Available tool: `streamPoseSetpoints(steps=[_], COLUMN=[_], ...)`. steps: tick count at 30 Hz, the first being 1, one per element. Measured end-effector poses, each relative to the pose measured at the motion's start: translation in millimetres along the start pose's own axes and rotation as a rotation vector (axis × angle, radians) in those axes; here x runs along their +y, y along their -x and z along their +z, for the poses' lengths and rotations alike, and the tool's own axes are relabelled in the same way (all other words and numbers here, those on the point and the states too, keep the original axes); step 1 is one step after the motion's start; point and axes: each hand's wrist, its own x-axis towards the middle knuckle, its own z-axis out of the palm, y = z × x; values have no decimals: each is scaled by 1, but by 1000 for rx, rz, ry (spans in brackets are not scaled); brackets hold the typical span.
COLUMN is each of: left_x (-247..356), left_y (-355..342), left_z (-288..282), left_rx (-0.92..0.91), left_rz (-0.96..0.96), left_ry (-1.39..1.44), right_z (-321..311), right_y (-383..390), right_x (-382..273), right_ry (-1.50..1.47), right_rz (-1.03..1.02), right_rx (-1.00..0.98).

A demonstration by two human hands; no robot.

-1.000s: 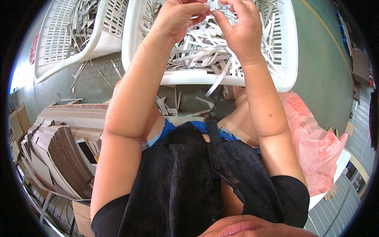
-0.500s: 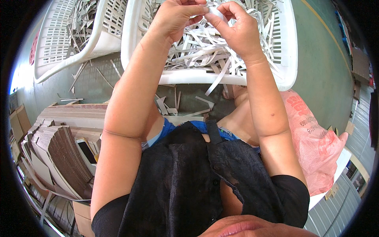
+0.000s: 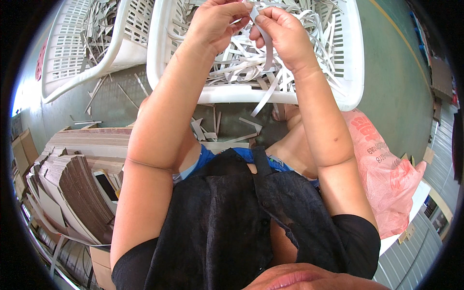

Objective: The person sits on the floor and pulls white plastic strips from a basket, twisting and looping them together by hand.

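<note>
Both my hands are raised over a white plastic basket (image 3: 227, 95) heaped with thin white and grey strips (image 3: 241, 60). Between them is a white strip (image 3: 265, 39), bent over, with its loose end hanging toward the pile. My left hand (image 3: 217, 24) pinches the strip's upper end with thumb and forefinger near the top of the view. My right hand (image 3: 285, 36) is closed on the same strip just to the right, thumb pressed against the fingers. The fingertips of the two hands nearly touch.
A second white basket (image 3: 79, 72) with grey strips stands at the left. Stacked cardboard sheets (image 3: 72, 193) lie at the lower left with a phone (image 3: 105, 186) on them. A pink woven sack (image 3: 382, 179) sits at the right. Loose scraps (image 3: 205, 128) litter the green floor.
The strip, earlier bunched between the fingertips, now hangs down longer below my right hand. My right hand has moved slightly left and down.
</note>
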Motion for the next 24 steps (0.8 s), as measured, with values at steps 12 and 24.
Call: streamPoseSetpoints(steps=[12, 24], left_x=[11, 13], left_y=[4, 4], left_z=[-4, -4], left_rx=[7, -145], left_rz=[-66, 68], left_ry=[-9, -11], right_z=[32, 34], right_y=[21, 15], right_x=[-28, -23], right_ry=[501, 470], right_rz=[-550, -430], right_rx=[107, 351])
